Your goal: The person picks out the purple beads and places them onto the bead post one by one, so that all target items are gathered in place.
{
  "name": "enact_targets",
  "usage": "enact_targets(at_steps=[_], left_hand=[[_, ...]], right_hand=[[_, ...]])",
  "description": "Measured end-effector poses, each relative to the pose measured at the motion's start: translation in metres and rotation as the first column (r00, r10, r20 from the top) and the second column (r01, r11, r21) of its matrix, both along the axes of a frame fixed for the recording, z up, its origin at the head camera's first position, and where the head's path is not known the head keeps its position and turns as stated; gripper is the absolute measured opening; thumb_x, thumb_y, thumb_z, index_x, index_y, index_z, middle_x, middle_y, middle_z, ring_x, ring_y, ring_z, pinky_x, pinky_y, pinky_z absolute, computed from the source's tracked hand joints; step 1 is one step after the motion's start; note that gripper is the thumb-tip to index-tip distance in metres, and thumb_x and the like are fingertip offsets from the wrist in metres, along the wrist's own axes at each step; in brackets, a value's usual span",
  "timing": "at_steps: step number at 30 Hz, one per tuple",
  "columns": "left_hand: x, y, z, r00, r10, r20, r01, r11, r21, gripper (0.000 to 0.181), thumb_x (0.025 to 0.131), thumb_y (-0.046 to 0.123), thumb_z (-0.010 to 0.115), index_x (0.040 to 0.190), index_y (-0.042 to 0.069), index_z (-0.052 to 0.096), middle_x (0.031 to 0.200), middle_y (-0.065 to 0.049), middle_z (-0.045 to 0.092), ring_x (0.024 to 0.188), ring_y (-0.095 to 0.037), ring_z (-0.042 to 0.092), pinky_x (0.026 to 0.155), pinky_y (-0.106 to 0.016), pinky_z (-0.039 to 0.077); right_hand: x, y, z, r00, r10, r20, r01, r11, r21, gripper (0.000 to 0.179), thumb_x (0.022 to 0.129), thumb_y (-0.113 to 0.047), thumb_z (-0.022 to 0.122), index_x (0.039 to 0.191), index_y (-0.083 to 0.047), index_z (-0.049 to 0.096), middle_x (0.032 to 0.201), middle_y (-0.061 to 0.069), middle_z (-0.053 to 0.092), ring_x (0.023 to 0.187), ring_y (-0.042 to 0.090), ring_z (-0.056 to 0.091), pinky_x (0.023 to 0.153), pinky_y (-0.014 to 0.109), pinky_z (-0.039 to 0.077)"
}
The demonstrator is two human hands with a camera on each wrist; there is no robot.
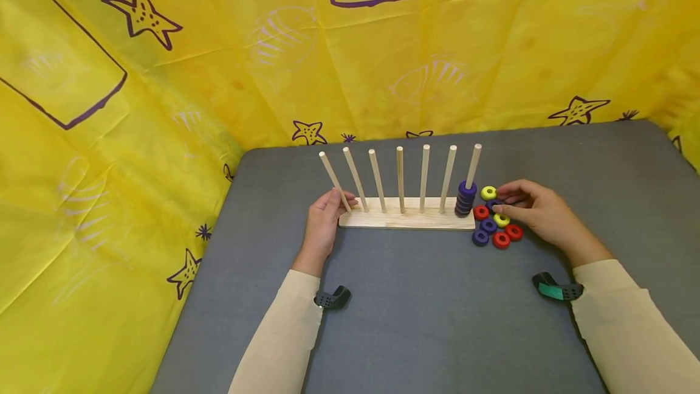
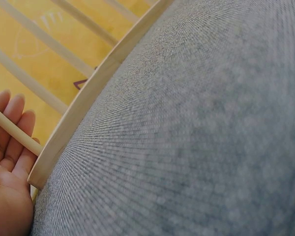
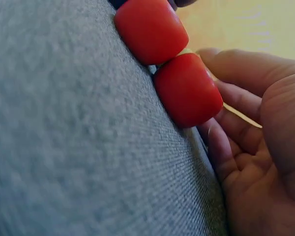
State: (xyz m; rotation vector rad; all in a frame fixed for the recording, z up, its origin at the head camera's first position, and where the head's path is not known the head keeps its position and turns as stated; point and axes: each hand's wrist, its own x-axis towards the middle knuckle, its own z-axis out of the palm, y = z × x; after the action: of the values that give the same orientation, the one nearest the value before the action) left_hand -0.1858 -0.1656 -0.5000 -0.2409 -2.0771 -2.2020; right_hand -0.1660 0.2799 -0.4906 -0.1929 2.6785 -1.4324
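A wooden peg rack (image 1: 407, 220) with several upright pegs stands on the grey table. My left hand (image 1: 325, 219) holds its left end, the thumb by the leftmost peg (image 2: 15, 130) and the fingers behind it. Several blue rings (image 1: 465, 199) are stacked on the rightmost peg. My right hand (image 1: 538, 211) is at the loose rings beside the rack's right end. Its thumb and fingers pinch a blue ring (image 1: 493, 205), partly covered by the thumb. Two red rings (image 3: 188, 91) in the right wrist view hide the fingertips' contact.
Loose around the right hand lie yellow rings (image 1: 488, 193), red rings (image 1: 500, 240) and blue rings (image 1: 480, 237), close together. The grey table (image 1: 426, 303) reaches back to a yellow patterned cloth (image 1: 372, 72), which also hangs along the left side.
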Motion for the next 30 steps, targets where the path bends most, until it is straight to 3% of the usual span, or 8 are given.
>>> enact_targets(at_steps=[5, 12, 23, 30], left_hand=[[-0.001, 0.0, -0.001, 1.0, 0.009, 0.004, -0.009, 1.0, -0.003, 0.052, 0.118, 0.032, 0.051, 0.113, -0.016, 0.07, 0.106, -0.017, 0.075, 0.105, -0.03, 0.073, 0.097, -0.036, 0.055], [-0.001, 0.0, -0.001, 1.0, 0.003, -0.004, -0.003, 1.0, 0.003, 0.053, 0.118, 0.032, 0.051, 0.113, -0.017, 0.07, 0.104, -0.014, 0.075, 0.105, -0.031, 0.073, 0.098, -0.037, 0.055], [0.001, -0.002, -0.001, 1.0, 0.0, 0.003, 0.0, 1.0, -0.004, 0.047, 0.12, 0.026, 0.049, 0.116, -0.017, 0.068, 0.115, -0.028, 0.071, 0.104, -0.024, 0.073, 0.101, -0.041, 0.054], [0.0, 0.0, 0.0, 1.0, -0.001, -0.002, 0.001, 1.0, -0.005, 0.048, 0.119, 0.027, 0.05, 0.113, -0.017, 0.069, 0.107, -0.017, 0.075, 0.106, -0.032, 0.073, 0.099, -0.04, 0.054]], right_hand=[[0.001, -0.005, 0.001, 1.0, -0.021, -0.014, 0.021, 1.0, 0.023, 0.041, 0.103, -0.026, 0.081, 0.131, 0.0, 0.068, 0.121, 0.02, 0.068, 0.099, 0.031, 0.06, 0.075, 0.02, 0.051], [0.001, -0.008, 0.002, 0.998, -0.05, -0.028, 0.051, 0.998, 0.042, 0.036, 0.104, -0.024, 0.08, 0.127, 0.001, 0.069, 0.113, 0.018, 0.068, 0.095, 0.03, 0.059, 0.072, 0.022, 0.049], [-0.001, -0.01, 0.001, 0.996, -0.081, -0.045, 0.085, 0.993, 0.078, 0.032, 0.105, -0.023, 0.078, 0.125, 0.001, 0.07, 0.107, 0.016, 0.067, 0.092, 0.03, 0.056, 0.069, 0.025, 0.046], [-0.001, -0.003, -0.001, 0.992, -0.094, -0.083, 0.103, 0.989, 0.102, 0.028, 0.104, -0.019, 0.08, 0.123, -0.001, 0.072, 0.099, 0.014, 0.065, 0.086, 0.028, 0.055, 0.067, 0.028, 0.044]])
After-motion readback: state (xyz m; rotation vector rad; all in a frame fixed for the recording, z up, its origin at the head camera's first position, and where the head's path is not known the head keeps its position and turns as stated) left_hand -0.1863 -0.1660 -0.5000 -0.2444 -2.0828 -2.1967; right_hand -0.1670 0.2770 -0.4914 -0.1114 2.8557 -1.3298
